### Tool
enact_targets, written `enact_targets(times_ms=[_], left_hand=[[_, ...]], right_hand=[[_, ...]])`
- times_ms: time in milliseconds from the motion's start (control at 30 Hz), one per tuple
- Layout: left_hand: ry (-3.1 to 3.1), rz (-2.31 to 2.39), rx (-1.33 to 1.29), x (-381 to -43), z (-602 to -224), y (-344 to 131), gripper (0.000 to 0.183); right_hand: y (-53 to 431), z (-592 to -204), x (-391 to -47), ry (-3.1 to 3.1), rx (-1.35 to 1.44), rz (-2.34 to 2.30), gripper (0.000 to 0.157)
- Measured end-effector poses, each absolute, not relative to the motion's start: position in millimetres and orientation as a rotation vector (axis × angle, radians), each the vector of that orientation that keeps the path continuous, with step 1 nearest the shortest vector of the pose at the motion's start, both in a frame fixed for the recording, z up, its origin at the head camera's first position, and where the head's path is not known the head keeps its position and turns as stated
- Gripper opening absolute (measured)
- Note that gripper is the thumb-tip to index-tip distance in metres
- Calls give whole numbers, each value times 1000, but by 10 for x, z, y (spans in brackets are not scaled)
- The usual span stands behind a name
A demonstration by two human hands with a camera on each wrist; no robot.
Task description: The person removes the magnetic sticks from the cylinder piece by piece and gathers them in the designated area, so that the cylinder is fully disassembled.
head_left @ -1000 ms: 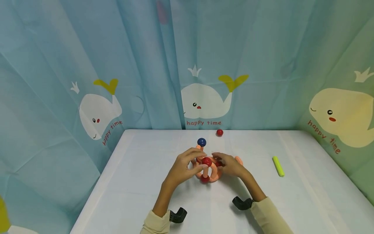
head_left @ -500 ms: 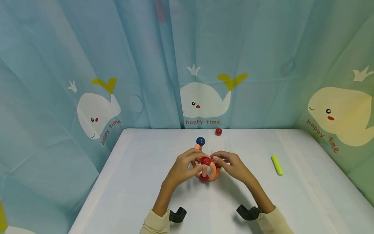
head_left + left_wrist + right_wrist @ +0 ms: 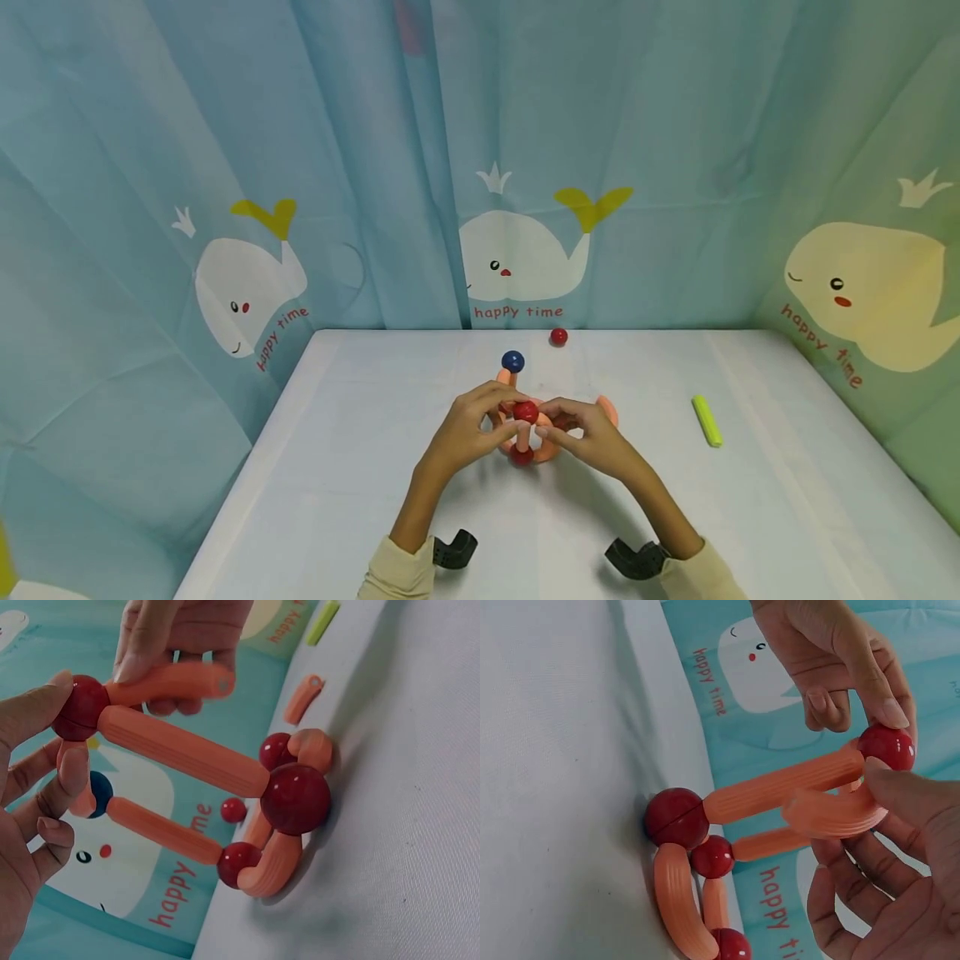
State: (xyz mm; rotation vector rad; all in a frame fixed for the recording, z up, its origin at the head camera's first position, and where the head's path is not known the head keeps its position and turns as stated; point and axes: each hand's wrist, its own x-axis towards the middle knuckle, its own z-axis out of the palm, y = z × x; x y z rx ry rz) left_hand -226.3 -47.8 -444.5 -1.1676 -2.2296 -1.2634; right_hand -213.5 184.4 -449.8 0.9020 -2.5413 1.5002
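Note:
A magnetic building set with ball joints stands on the table. Its curved orange rods and red balls form a ring-shaped base, and upright rods rise from it. My left hand [image 3: 468,429] pinches the red ball [image 3: 526,412] on top of the front upright orange rod [image 3: 184,750] between thumb and fingers. From the right, my right hand [image 3: 596,437] pinches a curved orange rod [image 3: 832,814], whose end meets that ball. Below, another red ball [image 3: 521,455] sits at the foot of the upright. Behind the left hand, a blue ball [image 3: 513,361] tops a second upright.
A loose red ball [image 3: 558,337] lies near the table's back edge. Just beyond the right hand lies a loose curved orange rod [image 3: 608,410]. Farther right is a yellow-green rod [image 3: 707,421]. A blue whale-print curtain [image 3: 405,208] hangs around the white table [image 3: 360,467].
My right hand has moved from the structure's right side up to the top red ball, and its thumb has since dropped lower. The left hand keeps its pinch on the ball.

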Motion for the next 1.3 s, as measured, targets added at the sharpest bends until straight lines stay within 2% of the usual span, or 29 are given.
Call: enact_targets(times_ms=[233,667,1300], left_hand=[[-2225,-1269,-1170,-2266,-4443,-478,28],[-2256,-1299,-1155,-2247,-4413,-497,30],[-2252,-1295,-1159,-2257,-4415,-497,29]], right_hand=[[1832,-4450,-2098,-2468,913,1408,16],[1786,-4327,-2058,-2397,898,960,14],[1764,-4331,-2088,-2331,897,878,14]])
